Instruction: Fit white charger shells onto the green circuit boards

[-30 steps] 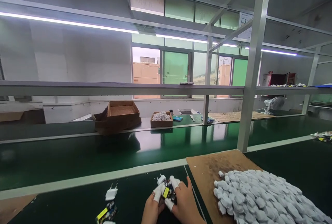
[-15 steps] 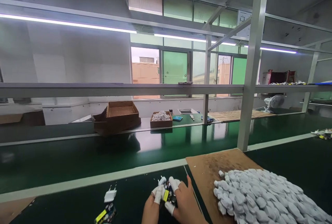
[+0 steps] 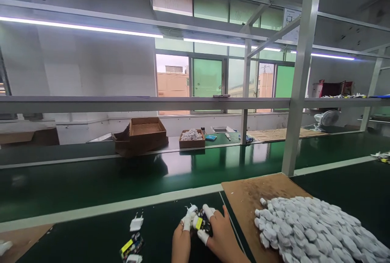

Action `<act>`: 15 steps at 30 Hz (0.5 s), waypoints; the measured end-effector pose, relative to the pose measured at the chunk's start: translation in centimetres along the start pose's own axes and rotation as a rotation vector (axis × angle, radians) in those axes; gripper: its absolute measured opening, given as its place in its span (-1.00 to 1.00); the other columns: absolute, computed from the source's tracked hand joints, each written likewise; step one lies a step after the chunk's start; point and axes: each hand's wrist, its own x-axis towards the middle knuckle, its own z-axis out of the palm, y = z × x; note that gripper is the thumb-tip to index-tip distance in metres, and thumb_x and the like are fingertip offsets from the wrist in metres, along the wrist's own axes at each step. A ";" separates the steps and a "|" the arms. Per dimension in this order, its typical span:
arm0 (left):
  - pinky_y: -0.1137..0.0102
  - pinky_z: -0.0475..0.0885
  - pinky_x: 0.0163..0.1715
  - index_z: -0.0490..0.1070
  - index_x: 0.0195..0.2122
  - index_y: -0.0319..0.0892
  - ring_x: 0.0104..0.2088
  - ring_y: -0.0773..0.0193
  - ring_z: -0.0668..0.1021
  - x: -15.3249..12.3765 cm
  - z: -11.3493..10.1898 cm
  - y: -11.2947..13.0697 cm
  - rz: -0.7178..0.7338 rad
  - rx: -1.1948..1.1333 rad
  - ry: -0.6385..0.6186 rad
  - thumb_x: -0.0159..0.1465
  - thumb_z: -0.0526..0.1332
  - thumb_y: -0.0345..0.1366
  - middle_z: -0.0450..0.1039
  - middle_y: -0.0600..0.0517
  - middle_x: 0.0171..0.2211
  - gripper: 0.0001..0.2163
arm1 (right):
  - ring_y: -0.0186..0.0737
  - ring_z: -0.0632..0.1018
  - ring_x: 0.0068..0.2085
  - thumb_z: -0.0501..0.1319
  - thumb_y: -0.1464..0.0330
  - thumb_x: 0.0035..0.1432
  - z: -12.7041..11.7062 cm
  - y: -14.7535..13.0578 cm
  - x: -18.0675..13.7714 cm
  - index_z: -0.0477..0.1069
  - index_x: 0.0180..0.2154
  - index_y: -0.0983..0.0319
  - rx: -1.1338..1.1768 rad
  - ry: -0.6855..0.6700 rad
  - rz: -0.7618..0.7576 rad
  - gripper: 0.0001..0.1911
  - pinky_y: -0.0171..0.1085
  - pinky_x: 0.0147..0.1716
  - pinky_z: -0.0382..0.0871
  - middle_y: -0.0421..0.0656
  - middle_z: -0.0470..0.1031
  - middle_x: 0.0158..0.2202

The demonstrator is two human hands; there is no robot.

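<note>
At the bottom middle my left hand [image 3: 182, 238] and my right hand [image 3: 221, 236] are pressed together around a small circuit board with a yellow part [image 3: 200, 223] and a white plug piece [image 3: 191, 209]. White finger cots cover several fingertips. Both hands have fingers closed on the assembly, just above the dark green bench mat [image 3: 91, 238]. To the left lie a loose white plug piece [image 3: 136, 223] and another circuit board [image 3: 131, 246].
A heap of white plastic shells [image 3: 313, 230] lies on a cardboard sheet [image 3: 250, 192] at the right. A green conveyor belt [image 3: 122, 177] runs across. Beyond it stand brown cardboard boxes [image 3: 140, 135], a small box of white parts [image 3: 191, 138], a fan [image 3: 326, 119] and a metal post [image 3: 300, 76].
The view has shifted slightly, so everything sits a little further right. My hands still grip the same board and plug piece, barely moved.
</note>
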 end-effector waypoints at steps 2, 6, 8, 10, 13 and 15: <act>0.37 0.34 -0.31 0.31 -0.30 -0.35 -0.30 0.16 0.47 0.4 -0.1 -0.1 -0.026 0.005 0.011 0.06 -0.06 -0.29 0.44 -0.16 -0.30 -0.70 | -0.11 0.35 -0.11 0.05 0.32 -0.03 -0.5 0.1 0.3 0.28 -0.14 0.27 -0.033 -0.022 0.065 -0.64 0.05 0.00 -0.13 -0.01 0.37 -0.15; 0.36 0.34 -0.32 0.36 -0.37 -0.37 -0.31 0.12 0.48 0.7 -0.4 -0.3 -0.017 0.122 0.011 0.06 -0.02 -0.30 0.46 -0.17 -0.36 -0.74 | -0.05 0.40 -0.18 0.04 0.33 -0.06 -2.2 0.3 3.0 0.36 -0.27 0.28 -0.138 -0.111 0.135 -0.72 0.01 -0.09 0.03 -0.01 0.43 -0.24; 0.38 0.31 -0.29 0.38 -0.36 -0.36 -0.30 0.13 0.48 0.6 -0.3 -0.4 0.018 0.193 -0.001 0.08 -0.03 -0.31 0.47 -0.15 -0.36 -0.73 | 0.00 0.42 -0.24 0.07 0.35 -0.09 -3.2 0.3 5.5 0.39 -0.36 0.31 -0.166 -0.113 0.149 -0.76 0.02 -0.14 0.07 0.02 0.45 -0.32; 0.39 0.27 -0.22 0.37 -0.31 -0.36 -0.25 0.15 0.46 0.4 -0.3 -0.3 0.049 0.258 0.006 0.11 -0.07 -0.32 0.45 -0.15 -0.30 -0.71 | 0.02 0.43 -0.26 0.05 0.36 -0.07 -3.8 0.2 8.4 0.39 -0.38 0.33 -0.188 -0.101 0.176 -0.77 0.03 -0.18 0.09 0.04 0.45 -0.33; 0.37 0.19 -0.13 0.34 -0.25 -0.35 -0.14 0.18 0.40 0.2 -0.4 -0.3 0.059 0.337 0.028 0.15 -0.10 -0.35 0.41 -0.17 -0.21 -0.71 | 0.08 0.38 -0.17 -0.01 0.33 0.01 -3.5 -0.8 11.7 0.31 -0.20 0.39 -0.200 -0.075 0.223 -0.66 0.09 -0.22 0.11 0.14 0.36 -0.19; 0.31 0.17 -0.10 0.33 -0.24 -0.34 -0.14 0.20 0.39 0.1 -0.5 -0.4 0.049 0.382 0.024 0.17 -0.06 -0.34 0.40 -0.15 -0.21 -0.75 | 0.16 0.29 -0.08 -0.01 0.29 0.02 -2.2 -2.3 12.2 0.21 -0.10 0.43 -0.188 -0.097 0.203 -0.56 0.14 -0.23 0.10 0.23 0.26 -0.09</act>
